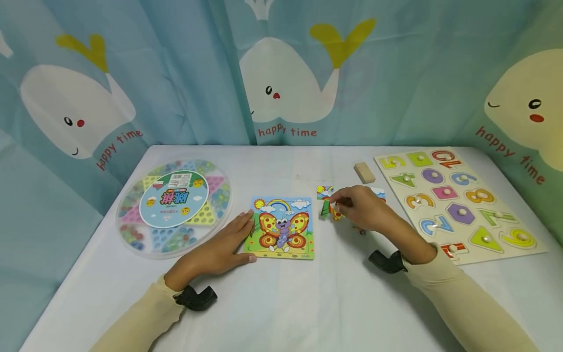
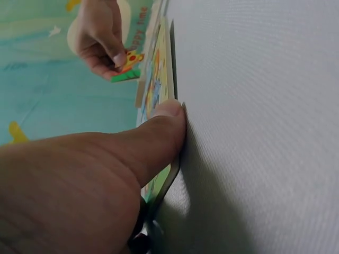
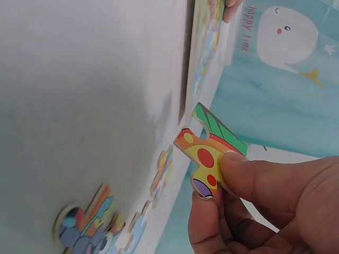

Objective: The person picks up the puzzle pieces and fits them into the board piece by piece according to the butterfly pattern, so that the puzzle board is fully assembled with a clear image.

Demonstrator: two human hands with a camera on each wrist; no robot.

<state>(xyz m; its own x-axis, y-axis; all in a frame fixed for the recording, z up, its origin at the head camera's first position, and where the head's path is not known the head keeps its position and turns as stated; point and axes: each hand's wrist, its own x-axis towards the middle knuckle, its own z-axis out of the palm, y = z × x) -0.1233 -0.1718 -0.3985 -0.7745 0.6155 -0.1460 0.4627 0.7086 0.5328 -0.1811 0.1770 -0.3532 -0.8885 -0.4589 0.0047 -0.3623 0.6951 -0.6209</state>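
A square butterfly puzzle board lies in the middle of the table. My left hand rests at its left side, fingers extended along the edge. In the left wrist view the thumb touches the board's front edge. To the right of the board, my right hand pinches a jigsaw piece between thumb and fingers, held above the table. That piece shows a yellow wing with red spots and a green strip. Loose jigsaw pieces lie beneath and beyond this hand, partly hidden by it in the head view.
A round Chinese checkers set with coloured marbles sits on the left. At the right lies a wooden number-and-shape peg board. A small wooden block is behind my right hand. A whale-printed curtain borders the table.
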